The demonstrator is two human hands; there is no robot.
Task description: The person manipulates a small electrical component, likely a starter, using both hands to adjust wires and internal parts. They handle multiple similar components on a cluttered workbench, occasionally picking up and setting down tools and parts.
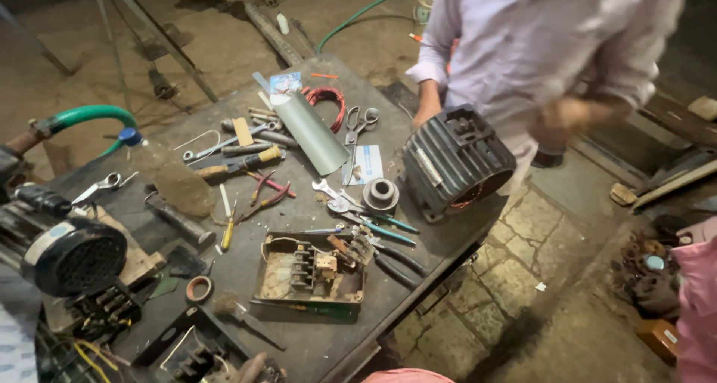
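Motor housing: black, ribbed, on its side at the workbench's right edge.
Axis: far-left to near-right, with the open end facing near-right.
Co-worker's hand: touches the housing's far side; fingers hidden, so grip cannot be told.
Second hand: blurred, held clear to the right.
Wearer's hands: out of frame.

Tool-crowded table, motor housing at edge

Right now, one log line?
own hands: out of view | co-worker's hand: at motor housing | table: scissors, pliers
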